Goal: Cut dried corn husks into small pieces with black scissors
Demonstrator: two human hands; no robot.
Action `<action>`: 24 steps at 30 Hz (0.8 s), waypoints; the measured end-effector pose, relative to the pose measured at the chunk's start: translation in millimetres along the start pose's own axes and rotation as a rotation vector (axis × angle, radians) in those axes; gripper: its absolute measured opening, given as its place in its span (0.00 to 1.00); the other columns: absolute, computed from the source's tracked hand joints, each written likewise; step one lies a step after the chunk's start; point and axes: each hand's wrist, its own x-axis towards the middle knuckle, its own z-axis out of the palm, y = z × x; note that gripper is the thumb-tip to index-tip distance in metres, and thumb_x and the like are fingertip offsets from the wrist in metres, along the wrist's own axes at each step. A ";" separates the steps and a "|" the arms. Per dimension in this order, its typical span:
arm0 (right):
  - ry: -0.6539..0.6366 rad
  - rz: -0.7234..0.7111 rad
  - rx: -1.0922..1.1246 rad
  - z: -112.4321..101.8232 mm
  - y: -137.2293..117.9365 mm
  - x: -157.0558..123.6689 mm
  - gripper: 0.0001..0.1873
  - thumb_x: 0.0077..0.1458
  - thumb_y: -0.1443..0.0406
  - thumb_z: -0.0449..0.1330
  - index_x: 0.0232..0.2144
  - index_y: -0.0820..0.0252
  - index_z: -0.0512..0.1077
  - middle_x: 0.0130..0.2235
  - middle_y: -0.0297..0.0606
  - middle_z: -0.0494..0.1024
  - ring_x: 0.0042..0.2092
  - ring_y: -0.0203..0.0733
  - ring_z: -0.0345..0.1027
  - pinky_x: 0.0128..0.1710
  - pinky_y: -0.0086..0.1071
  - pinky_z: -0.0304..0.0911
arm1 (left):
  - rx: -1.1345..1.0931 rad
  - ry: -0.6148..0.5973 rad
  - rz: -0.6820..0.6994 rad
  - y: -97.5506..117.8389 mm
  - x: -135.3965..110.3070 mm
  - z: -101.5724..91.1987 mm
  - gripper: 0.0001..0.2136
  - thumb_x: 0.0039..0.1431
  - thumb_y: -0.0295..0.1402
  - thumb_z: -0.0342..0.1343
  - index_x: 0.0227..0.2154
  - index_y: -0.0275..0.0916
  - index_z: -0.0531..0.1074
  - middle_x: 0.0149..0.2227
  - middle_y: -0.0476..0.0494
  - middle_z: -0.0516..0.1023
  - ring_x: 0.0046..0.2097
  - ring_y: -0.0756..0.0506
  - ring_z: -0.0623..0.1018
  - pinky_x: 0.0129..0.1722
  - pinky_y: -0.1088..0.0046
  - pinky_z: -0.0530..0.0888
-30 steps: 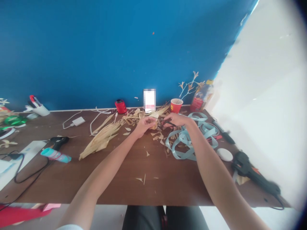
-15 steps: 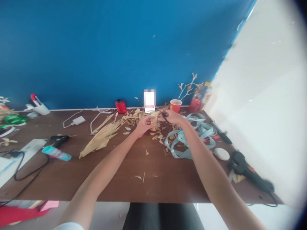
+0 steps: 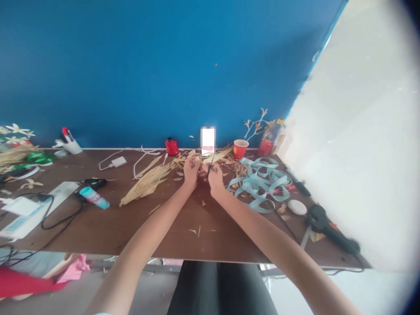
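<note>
Both my hands are raised side by side over the brown table [image 3: 170, 236], near the wall. My left hand [image 3: 191, 171] is closed on a small piece of dried straw-coloured leaf. My right hand [image 3: 214, 177] is closed around small dark scissors [image 3: 210, 166], whose tip points up toward the leaf piece. A heap of dried leaves [image 3: 149, 183] lies just left of and behind my hands, with small cuttings scattered on the wood in front of them.
Light blue ribbon [image 3: 259, 181] is tangled to the right, with a white disc [image 3: 297, 207] and a black glue gun [image 3: 328, 229] beyond. A red cup [image 3: 240, 148] and red jar [image 3: 171, 146] stand by the blue wall. Left: teal tube [image 3: 94, 197], cables, charger [image 3: 118, 162].
My right hand has come left and nearer, closing up against my left hand. The camera view has pulled back, so more of the table's front edge shows.
</note>
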 end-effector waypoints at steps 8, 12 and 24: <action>0.088 -0.126 0.097 -51.1 -3.0 50.1 0.18 0.44 0.58 0.63 0.38 0.56 0.65 0.26 0.28 0.72 0.28 0.35 0.69 0.30 0.28 0.63 | 0.119 0.233 0.214 6.9 -15.1 -0.8 0.16 0.54 0.39 0.60 0.44 0.40 0.67 0.43 0.41 0.71 0.40 0.47 0.74 0.41 0.70 0.72; 0.139 -0.144 0.071 -75.5 -17.9 75.0 0.16 0.43 0.59 0.62 0.35 0.55 0.64 0.26 0.28 0.72 0.29 0.36 0.69 0.28 0.28 0.63 | -0.015 -0.021 0.157 7.8 -19.0 6.1 0.30 0.49 0.39 0.65 0.53 0.42 0.62 0.47 0.40 0.72 0.40 0.46 0.77 0.41 0.68 0.74; 0.123 -0.441 -0.486 -68.9 1.7 37.1 0.23 0.42 0.63 0.61 0.45 0.58 0.69 0.37 0.38 0.78 0.38 0.45 0.72 0.43 0.41 0.66 | 0.056 -0.464 0.012 11.4 -26.6 12.5 0.43 0.41 0.31 0.68 0.62 0.44 0.55 0.55 0.35 0.68 0.39 0.46 0.78 0.38 0.69 0.75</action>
